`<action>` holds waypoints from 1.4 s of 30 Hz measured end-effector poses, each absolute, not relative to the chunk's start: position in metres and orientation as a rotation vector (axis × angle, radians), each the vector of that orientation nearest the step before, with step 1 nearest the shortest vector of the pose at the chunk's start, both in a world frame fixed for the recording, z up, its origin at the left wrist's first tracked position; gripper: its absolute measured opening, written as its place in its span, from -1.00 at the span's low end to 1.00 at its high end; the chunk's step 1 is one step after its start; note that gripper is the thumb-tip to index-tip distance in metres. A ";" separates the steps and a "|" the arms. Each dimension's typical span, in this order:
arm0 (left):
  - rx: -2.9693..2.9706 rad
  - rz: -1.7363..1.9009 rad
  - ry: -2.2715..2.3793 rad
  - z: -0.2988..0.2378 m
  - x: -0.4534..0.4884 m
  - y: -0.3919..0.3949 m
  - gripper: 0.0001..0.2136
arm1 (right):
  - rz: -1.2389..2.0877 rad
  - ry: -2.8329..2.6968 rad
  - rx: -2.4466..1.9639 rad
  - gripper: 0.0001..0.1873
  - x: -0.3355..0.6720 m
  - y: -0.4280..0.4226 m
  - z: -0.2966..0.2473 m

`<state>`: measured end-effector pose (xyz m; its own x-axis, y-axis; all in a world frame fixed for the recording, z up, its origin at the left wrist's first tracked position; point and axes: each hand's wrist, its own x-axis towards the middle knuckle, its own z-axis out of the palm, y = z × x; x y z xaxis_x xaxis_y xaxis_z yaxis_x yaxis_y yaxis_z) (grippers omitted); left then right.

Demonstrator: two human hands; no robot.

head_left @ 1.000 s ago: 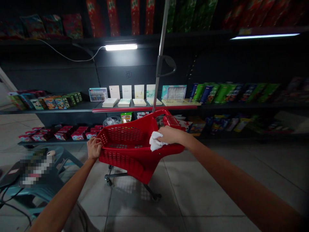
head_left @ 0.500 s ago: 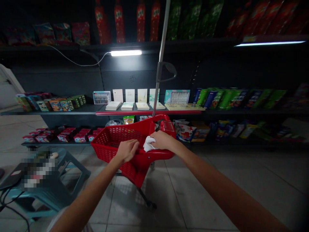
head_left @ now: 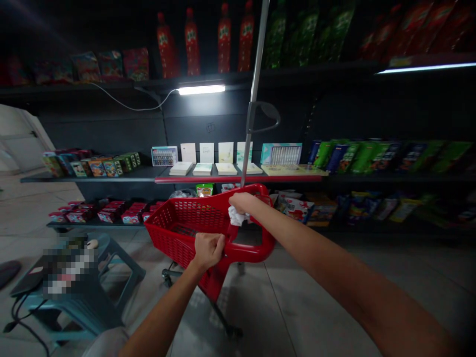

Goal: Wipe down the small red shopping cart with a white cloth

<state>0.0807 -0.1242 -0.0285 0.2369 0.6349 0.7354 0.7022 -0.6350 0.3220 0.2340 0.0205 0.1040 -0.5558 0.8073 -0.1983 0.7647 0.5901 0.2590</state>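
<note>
A small red plastic shopping cart with perforated basket walls stands in front of me. My left hand is closed over its near rim, beside the base of the thick red handle loop. My right hand reaches across to the cart's far side and is closed on a crumpled white cloth. That cloth hangs below the fingers at the handle end of the basket. The right fingertips are partly hidden behind the hand.
Behind the cart stands a dark shelf unit with booklets, snack bags and red boxes. A metal pole with a grey loop rises behind the cart. At the left is a blue-grey plastic stool with cables beside it.
My left hand has gone from lying with fingers extended to being closed on the near rim. My right hand has moved the white cloth from the near side to the far side.
</note>
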 end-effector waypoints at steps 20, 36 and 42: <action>-2.405 -1.478 -1.166 -0.027 0.042 -0.117 -0.57 | 0.263 2.943 2.043 -0.74 0.358 0.086 0.081; -2.477 -1.501 -1.238 -0.032 0.035 -0.104 -0.57 | 0.196 3.484 1.985 -0.73 0.322 -0.107 0.067; -2.501 -1.510 -1.310 -0.033 0.035 -0.100 -0.56 | 0.052 3.698 1.605 -0.71 0.271 -0.181 0.062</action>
